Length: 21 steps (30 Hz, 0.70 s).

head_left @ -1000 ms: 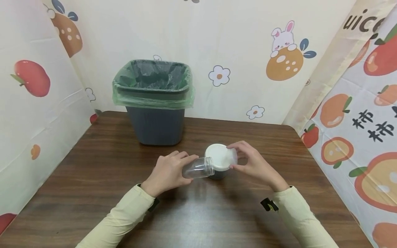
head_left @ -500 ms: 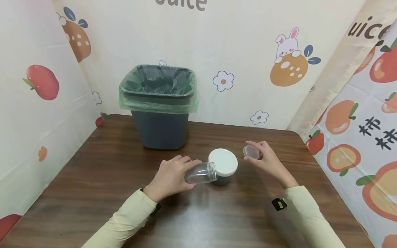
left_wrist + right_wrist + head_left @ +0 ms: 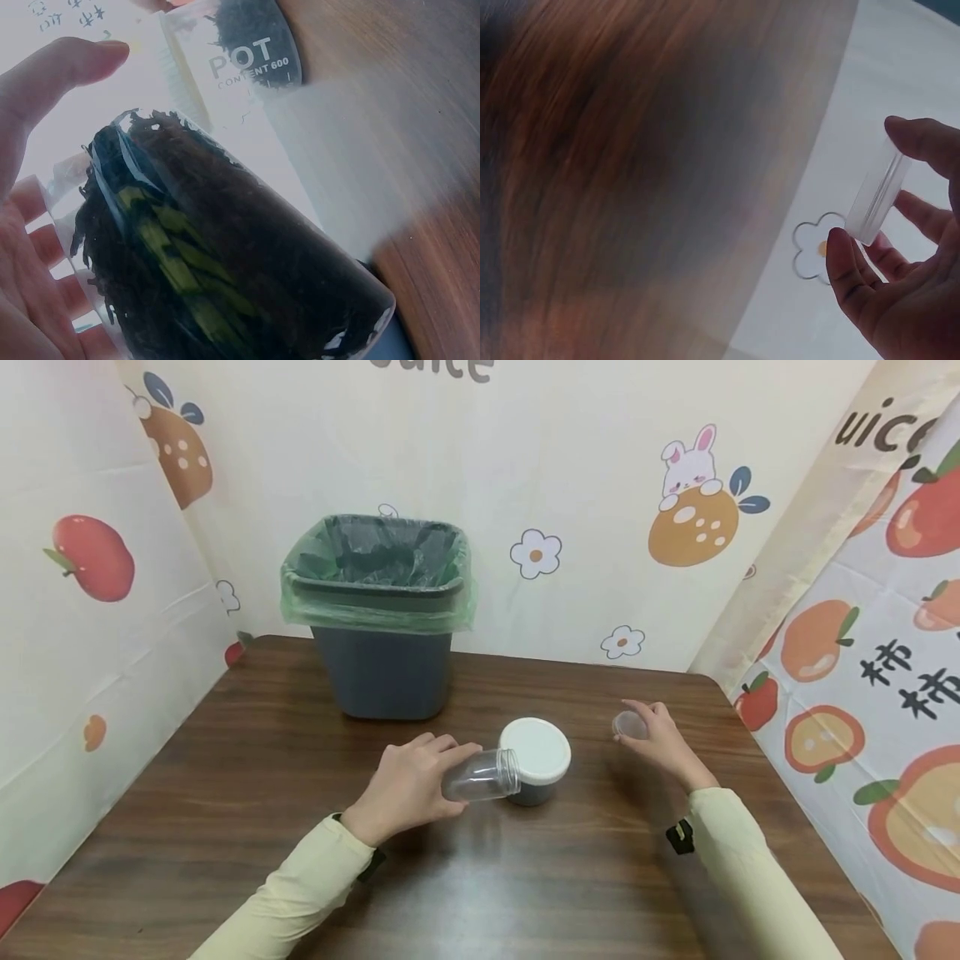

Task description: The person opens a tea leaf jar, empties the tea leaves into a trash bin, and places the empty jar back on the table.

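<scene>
My left hand (image 3: 408, 783) grips a clear jar (image 3: 480, 776) lying tilted on its side, its bare threaded mouth facing right. Dark patches with yellow-green stripes show on the jar in the left wrist view; whether these are reflections or contents I cannot tell. Close beyond the mouth, a white-lidded canister (image 3: 536, 750) stands upright on the table. Printed "POT" lettering marks the canister (image 3: 251, 64) in the left wrist view. Off to the right, my right hand (image 3: 666, 745) pinches a clear round cap (image 3: 629, 725) by its rim, seen edge-on in the right wrist view.
A dark grey bin (image 3: 378, 668) lined with a green bag (image 3: 378, 618) stands at the back left of the wooden table (image 3: 600, 877). Printed fabric (image 3: 570, 468) hangs behind the table and along both sides.
My right hand has moved away to the right with the cap, from over the canister's lid. The left hand still holds the jar in about the same place.
</scene>
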### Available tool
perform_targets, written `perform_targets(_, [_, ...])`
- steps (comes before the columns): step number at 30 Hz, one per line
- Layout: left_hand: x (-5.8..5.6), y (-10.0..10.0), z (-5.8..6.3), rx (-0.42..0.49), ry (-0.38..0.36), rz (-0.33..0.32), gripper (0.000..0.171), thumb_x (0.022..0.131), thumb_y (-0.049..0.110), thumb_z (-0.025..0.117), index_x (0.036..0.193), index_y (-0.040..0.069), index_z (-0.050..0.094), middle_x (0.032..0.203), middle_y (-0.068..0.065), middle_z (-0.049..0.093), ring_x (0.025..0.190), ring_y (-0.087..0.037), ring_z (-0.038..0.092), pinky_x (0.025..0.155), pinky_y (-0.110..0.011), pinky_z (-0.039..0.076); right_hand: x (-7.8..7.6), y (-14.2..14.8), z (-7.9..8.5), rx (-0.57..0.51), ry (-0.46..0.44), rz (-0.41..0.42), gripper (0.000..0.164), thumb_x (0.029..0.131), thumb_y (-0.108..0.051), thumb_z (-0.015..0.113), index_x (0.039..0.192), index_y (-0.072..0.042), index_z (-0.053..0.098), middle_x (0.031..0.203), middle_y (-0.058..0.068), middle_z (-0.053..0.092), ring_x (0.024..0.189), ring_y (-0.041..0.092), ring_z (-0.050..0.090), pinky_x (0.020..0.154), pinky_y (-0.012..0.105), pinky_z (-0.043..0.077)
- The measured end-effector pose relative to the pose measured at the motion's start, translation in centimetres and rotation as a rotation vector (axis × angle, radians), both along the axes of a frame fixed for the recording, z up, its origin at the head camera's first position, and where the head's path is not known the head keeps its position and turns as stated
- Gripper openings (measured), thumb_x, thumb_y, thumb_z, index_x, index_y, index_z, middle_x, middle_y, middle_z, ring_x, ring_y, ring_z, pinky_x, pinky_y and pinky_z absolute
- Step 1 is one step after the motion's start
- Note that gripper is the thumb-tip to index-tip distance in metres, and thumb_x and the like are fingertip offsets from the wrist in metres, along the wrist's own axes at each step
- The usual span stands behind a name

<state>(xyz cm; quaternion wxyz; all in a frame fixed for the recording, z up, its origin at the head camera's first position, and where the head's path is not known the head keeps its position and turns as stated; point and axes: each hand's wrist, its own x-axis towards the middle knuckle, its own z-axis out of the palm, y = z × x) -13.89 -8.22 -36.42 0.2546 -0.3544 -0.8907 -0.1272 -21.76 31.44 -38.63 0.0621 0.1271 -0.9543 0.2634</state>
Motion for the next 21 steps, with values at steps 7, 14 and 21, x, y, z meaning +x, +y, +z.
perform_targets(7, [-0.1, -0.4, 0.0, 0.006, 0.008, 0.004, 0.063, 0.055, 0.041, 0.075, 0.113, 0.028, 0.056, 0.087, 0.010, 0.055, 0.074, -0.008, 0.051, 0.042, -0.029, 0.040, -1.0, 0.7, -0.8, -0.043, -0.038, -0.024, 0.054, 0.078, -0.017, 0.069, 0.116, 0.006, 0.038, 0.113, 0.030, 0.037, 0.105, 0.043, 0.039, 0.082, 0.056, 0.038])
perform_targets(14, [-0.2, -0.5, -0.1, 0.008, 0.004, 0.007, 0.063, 0.055, 0.042, 0.076, 0.113, 0.029, 0.056, 0.086, 0.010, 0.055, 0.073, -0.008, 0.050, 0.042, -0.028, 0.040, -1.5, 1.6, -1.6, 0.012, -0.069, -0.062, 0.042, 0.079, -0.018, 0.069, 0.102, 0.006, 0.044, 0.105, 0.028, 0.041, 0.099, 0.042, 0.041, 0.081, 0.055, 0.038])
perform_targets(21, [-0.1, -0.4, -0.1, 0.010, -0.005, 0.006, 0.064, 0.055, 0.041, 0.076, 0.114, 0.029, 0.056, 0.086, 0.011, 0.054, 0.074, -0.008, 0.051, 0.042, -0.028, 0.039, -1.7, 2.5, -2.1, 0.034, -0.122, -0.085, 0.041, 0.078, -0.020, 0.069, 0.101, 0.004, 0.044, 0.108, 0.030, 0.040, 0.100, 0.043, 0.041, 0.083, 0.056, 0.036])
